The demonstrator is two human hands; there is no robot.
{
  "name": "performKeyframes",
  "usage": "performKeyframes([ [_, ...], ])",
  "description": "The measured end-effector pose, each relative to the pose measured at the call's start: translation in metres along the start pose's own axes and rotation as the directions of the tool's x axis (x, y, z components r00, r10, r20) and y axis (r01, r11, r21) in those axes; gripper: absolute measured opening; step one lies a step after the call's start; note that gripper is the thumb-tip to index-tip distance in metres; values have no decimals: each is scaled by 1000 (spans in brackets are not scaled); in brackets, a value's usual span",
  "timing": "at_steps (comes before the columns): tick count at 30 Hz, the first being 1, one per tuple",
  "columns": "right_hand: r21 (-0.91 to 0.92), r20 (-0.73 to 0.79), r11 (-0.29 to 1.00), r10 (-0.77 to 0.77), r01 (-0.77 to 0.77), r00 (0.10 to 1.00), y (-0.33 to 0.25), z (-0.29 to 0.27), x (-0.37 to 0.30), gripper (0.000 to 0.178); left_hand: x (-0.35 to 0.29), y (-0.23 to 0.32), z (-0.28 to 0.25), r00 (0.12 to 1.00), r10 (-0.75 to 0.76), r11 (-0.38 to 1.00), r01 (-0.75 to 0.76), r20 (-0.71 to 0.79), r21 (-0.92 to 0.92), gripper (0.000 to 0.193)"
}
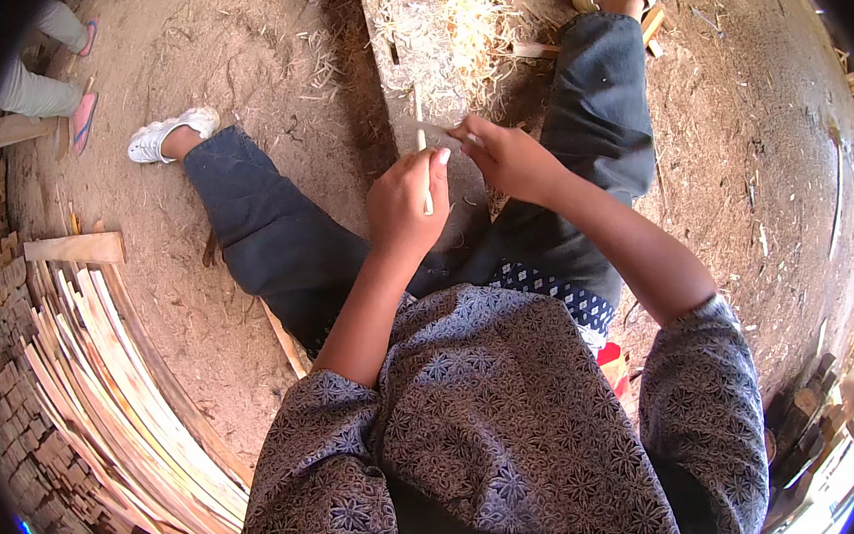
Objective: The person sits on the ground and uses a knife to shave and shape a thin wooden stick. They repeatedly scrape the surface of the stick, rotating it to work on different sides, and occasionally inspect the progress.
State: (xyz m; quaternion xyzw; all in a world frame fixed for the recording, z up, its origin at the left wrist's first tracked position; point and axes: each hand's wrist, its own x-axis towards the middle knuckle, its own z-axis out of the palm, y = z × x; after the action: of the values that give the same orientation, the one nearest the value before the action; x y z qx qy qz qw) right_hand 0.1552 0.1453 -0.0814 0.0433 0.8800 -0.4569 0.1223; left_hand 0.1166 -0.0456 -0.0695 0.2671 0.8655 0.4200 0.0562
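Observation:
My left hand (406, 200) is closed round a thin pale wooden stick (421, 139), which points away from me above a worn wooden bench (398, 89). The stick's near end sticks out below my fingers. In my right hand (517, 163) is a small knife (433, 129), its blade laid across the stick just beyond my left hand. The two hands are close together over the bench's near part, between my spread legs. Most of the knife's handle is hidden by my right fingers.
Curly wood shavings (474, 37) lie along the bench's right side. Long wooden strips (119, 362) are stacked at the left, near a short board (75, 251). Another person's feet in flip-flops (85, 123) stand at the far left. Wood pieces (809, 403) lie at the right edge.

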Motion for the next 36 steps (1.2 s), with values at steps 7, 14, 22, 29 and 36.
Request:
performKeyframes([
  [7, -194, -43, 967, 160, -165, 986, 23, 9, 87, 25, 8, 9, 0, 999, -7, 1000, 6, -41, -19, 32],
  [14, 93, -78, 982, -155, 162, 985, 2, 11, -7, 23, -2, -14, 8, 976, -152, 948, 98, -158, -302, 39],
  [22, -89, -4, 989, 116, -116, 993, 14, 4, 46, 24, -2, -1, 8, 983, -158, 974, 139, -93, -177, 35],
  [29, -83, -41, 982, 165, -168, 985, 32, 13, 65, 27, 5, -1, 7, 975, -189, 958, 157, -114, -241, 36],
  [36, 146, 61, 989, 5, -14, 998, -22, 1, -22, 22, -7, -12, 19, 958, -191, 937, 112, -214, -331, 41],
])
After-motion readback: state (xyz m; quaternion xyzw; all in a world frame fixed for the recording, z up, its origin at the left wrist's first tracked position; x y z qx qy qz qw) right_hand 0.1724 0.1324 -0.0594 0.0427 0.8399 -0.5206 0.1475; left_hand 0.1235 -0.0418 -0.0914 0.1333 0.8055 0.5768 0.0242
